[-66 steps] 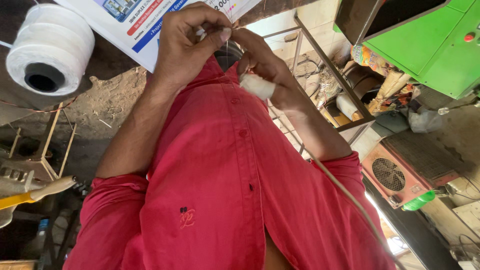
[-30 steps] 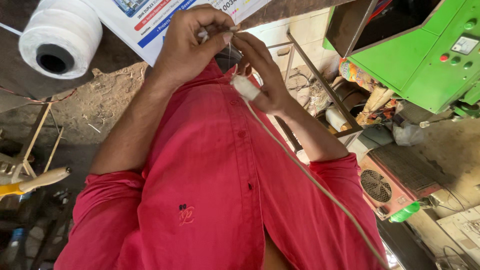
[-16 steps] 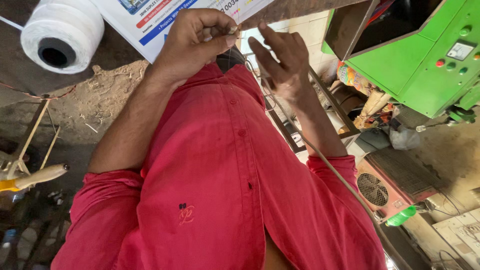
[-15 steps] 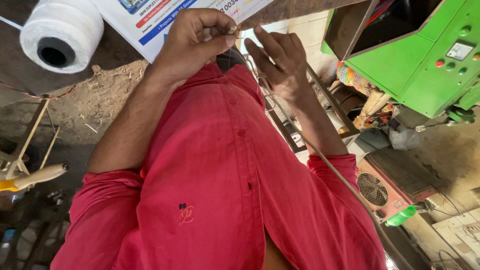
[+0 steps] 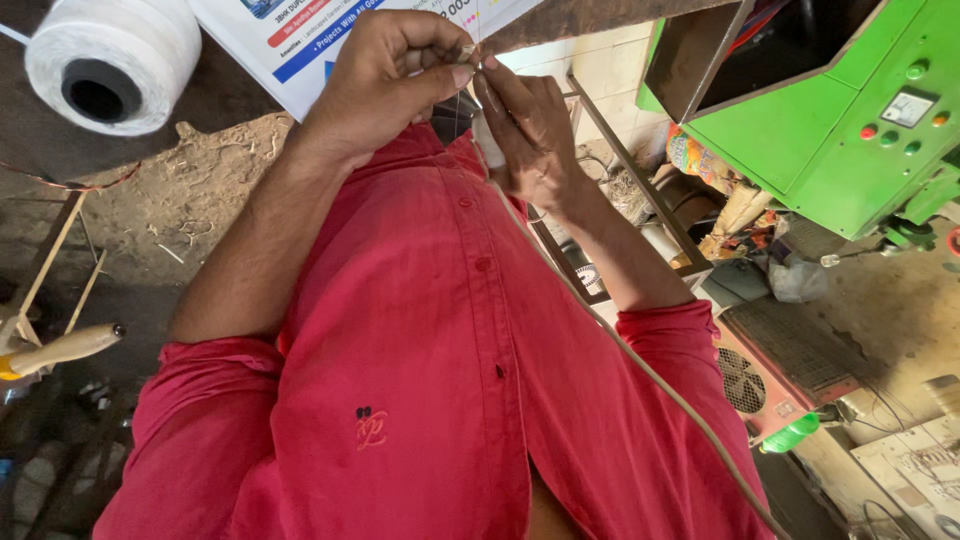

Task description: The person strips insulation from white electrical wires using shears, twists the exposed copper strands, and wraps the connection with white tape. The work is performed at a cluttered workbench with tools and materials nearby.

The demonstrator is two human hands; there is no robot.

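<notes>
Near the top centre, your left hand (image 5: 385, 85) and right hand (image 5: 530, 130) pinch the thin thread (image 5: 610, 340) between fingertips; keep it taut and work close.

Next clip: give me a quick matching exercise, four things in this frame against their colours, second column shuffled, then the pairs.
Things:
1. spool of thread
2. shirt
3. machine housing
4. tool handle

Colours:
A. green
B. pale cream
C. white
D. red

Pairs: 1-C, 2-D, 3-A, 4-B
</notes>
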